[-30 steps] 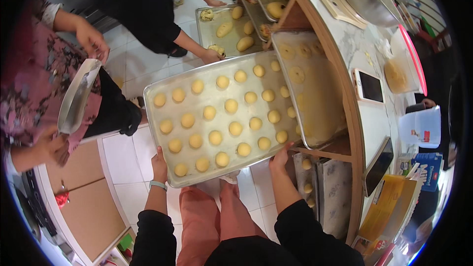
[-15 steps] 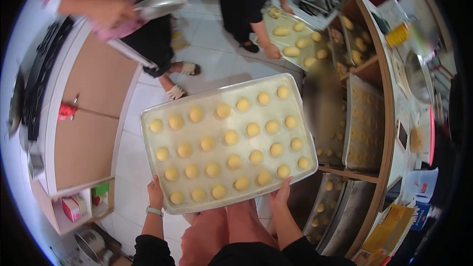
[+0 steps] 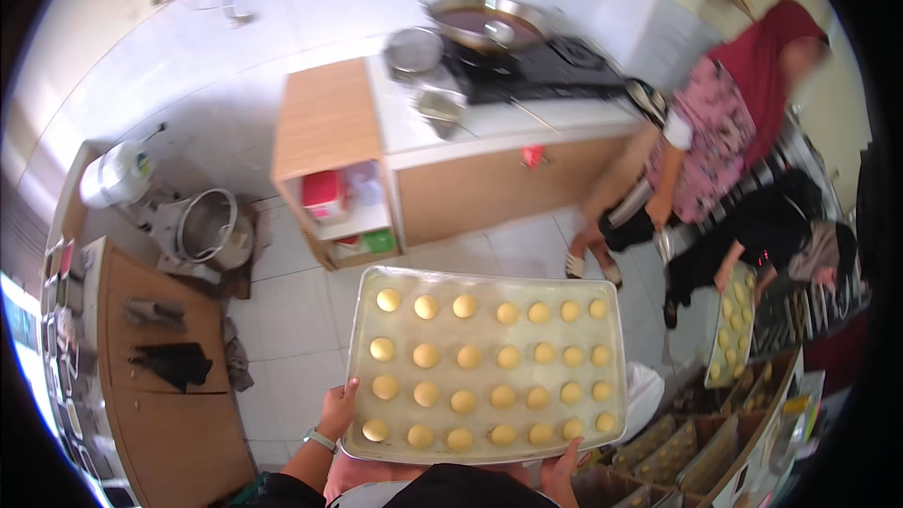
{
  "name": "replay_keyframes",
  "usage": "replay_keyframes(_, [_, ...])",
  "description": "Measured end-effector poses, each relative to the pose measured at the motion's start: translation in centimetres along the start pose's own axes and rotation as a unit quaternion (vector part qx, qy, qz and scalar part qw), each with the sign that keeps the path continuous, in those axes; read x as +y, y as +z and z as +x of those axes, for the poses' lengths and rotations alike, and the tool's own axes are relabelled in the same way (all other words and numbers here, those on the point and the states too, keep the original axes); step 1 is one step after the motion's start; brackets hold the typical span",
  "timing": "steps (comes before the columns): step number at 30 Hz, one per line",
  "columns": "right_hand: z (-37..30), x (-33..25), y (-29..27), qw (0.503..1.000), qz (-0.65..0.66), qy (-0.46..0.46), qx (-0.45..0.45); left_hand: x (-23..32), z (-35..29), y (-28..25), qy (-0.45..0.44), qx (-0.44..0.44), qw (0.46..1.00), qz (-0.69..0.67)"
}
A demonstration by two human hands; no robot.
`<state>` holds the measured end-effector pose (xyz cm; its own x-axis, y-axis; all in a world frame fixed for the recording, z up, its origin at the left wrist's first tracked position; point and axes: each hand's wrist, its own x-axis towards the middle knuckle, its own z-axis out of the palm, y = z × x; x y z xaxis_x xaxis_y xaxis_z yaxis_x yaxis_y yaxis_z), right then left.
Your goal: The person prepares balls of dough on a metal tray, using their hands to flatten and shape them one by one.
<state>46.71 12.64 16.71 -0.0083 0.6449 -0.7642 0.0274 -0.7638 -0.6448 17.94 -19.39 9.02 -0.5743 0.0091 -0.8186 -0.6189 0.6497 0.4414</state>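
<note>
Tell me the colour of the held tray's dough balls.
Pale yellow; the dough balls show best in the head view.

Pale, large-format floor tiles (image 3: 292, 348) with thin grout lines spread ahead of the left fingers (image 3: 348, 395). Farther off, beyond both sets of fingers, a white-topped counter (image 3: 499, 193) with a brown front runs along a bluish-white wall (image 3: 320, 14), a wooden shelf unit (image 3: 324, 118) joined at its left end. Left of the left fingers is a wooden cabinet (image 3: 179, 433), and past it bright light (image 3: 21, 315) shows at the far edge. Just right of the right fingers (image 3: 572, 452), a wooden rack (image 3: 748, 452) stands low.
</note>
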Motion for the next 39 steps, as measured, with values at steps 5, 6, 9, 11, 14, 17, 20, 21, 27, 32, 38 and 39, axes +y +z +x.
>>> replay_keyframes(5, [3.0, 0.2, 4.3, 0.995, -0.041, 0.034, -0.089, -1.8, -2.1, -2.3, -0.049, 0.043, 0.995, -0.071])
replay_keyframes(6, [3.8, 0.0, 5.5, 0.994, -0.041, 0.034, -0.09, -1.6, -3.2, -2.5, -0.06, 0.071, 0.988, -0.126])
replay_keyframes(9, [6.2, 0.6, 8.1, 0.983, -0.081, 0.09, -0.138, -2.6, -5.8, -3.0, -0.04, 0.137, 0.973, -0.182])
replay_keyframes(11, [7.6, 1.5, 9.0, 0.976, -0.114, 0.105, -0.155, -2.9, -6.2, -3.1, -0.054, 0.133, 0.97, -0.194])
replay_keyframes(14, [9.5, 0.6, 10.2, 0.97, -0.117, 0.125, -0.171, -5.4, -4.7, -1.3, -0.055, 0.167, 0.954, -0.245])
replay_keyframes(17, [10.6, -0.6, 12.5, 0.972, -0.126, 0.111, -0.166, -5.2, -3.2, -0.2, -0.051, 0.156, 0.959, -0.232])
replay_keyframes(20, [12.7, -1.6, 14.1, 0.966, -0.168, 0.098, -0.172, -4.5, -1.7, 2.3, -0.043, 0.17, 0.949, -0.263])
replay_keyframes(21, [14.1, -2.0, 14.9, 0.966, -0.167, 0.098, -0.17, -4.2, -1.4, 3.1, -0.046, 0.172, 0.947, -0.267])
replay_keyframes(27, [16.7, -4.5, 21.0, 0.931, -0.302, 0.039, -0.201, -3.2, -3.0, 7.2, -0.052, 0.213, 0.921, -0.323])
replay_keyframes(32, [21.1, -5.0, 25.2, 0.76, -0.609, -0.105, -0.2, -1.7, -1.9, 9.3, -0.041, 0.225, 0.892, -0.39])
replay_keyframes(38, [16.6, -0.9, 20.7, 0.836, -0.457, -0.068, -0.294, 3.2, -3.7, 14.3, -0.071, 0.172, 0.882, -0.434])
replay_keyframes(39, [14.0, -0.5, 19.8, 0.821, -0.49, -0.031, -0.293, 5.1, -4.2, 14.4, -0.084, 0.134, 0.871, -0.465])
